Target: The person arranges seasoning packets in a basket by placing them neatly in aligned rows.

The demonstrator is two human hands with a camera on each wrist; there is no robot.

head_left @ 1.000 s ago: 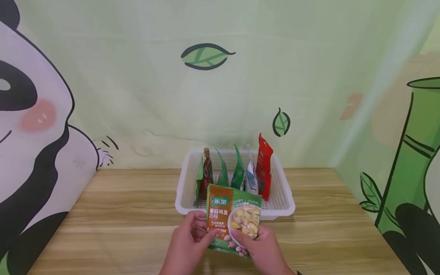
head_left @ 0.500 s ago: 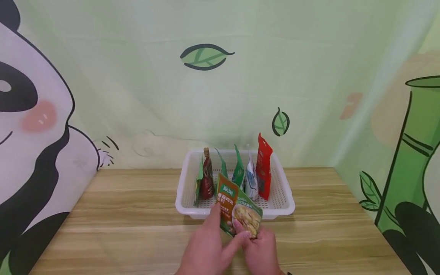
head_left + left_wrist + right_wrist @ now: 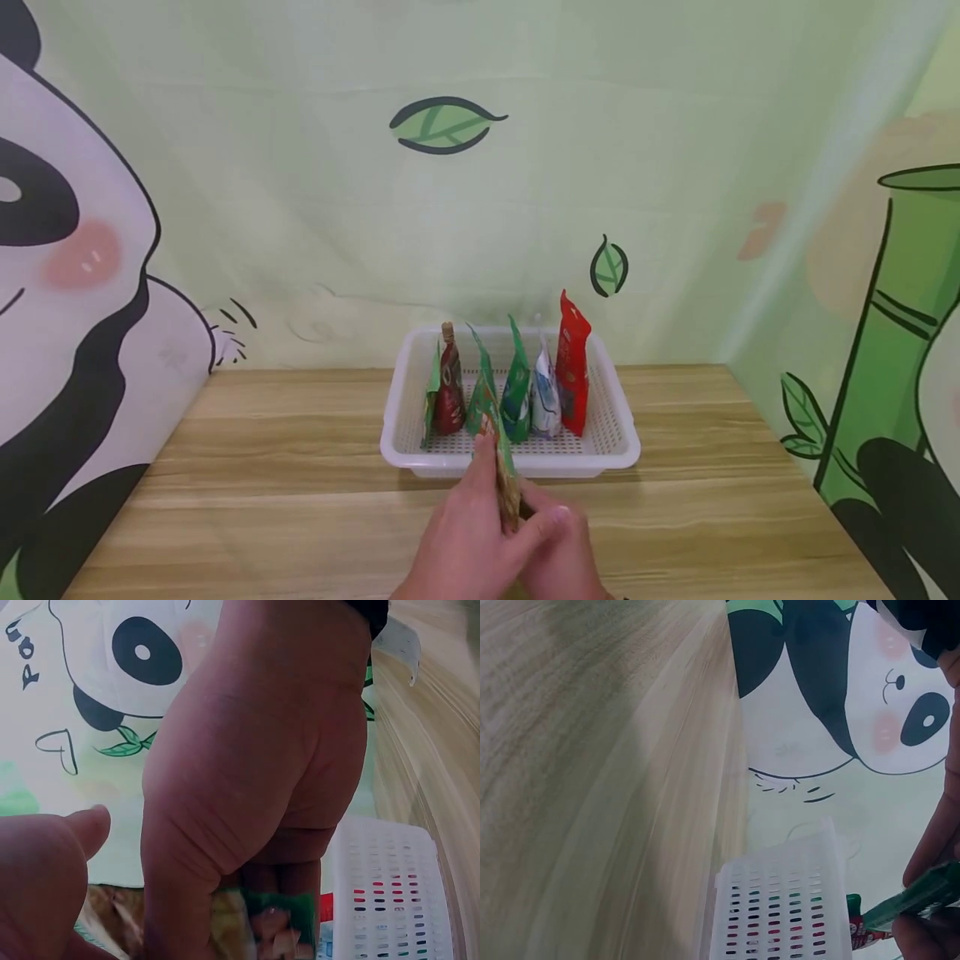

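Both hands hold a green and orange soup mix packet (image 3: 507,487), turned nearly edge-on in the head view. My left hand (image 3: 467,533) grips it from the left, index finger extended up along its side. On the other side my right hand (image 3: 566,550) grips its near part, partly hidden behind the left thumb. In the left wrist view the packet (image 3: 281,926) shows under the left hand (image 3: 255,772). The right wrist view has the packet's green edge (image 3: 922,896) between thumb and fingers. Just beyond the hands stands a white perforated basket (image 3: 585,461).
Upright in the basket from left to right stand a thin green packet (image 3: 432,396), a dark red bottle-shaped item (image 3: 450,392), green pouches (image 3: 517,387), a white-blue pouch (image 3: 545,396) and a red bag (image 3: 573,362). The wooden table (image 3: 262,467) meets a panda-print backdrop (image 3: 300,208).
The packet has turned from facing the camera to nearly edge-on, its top now overlapping the basket's front. My left hand has shifted right, closer against my right hand.
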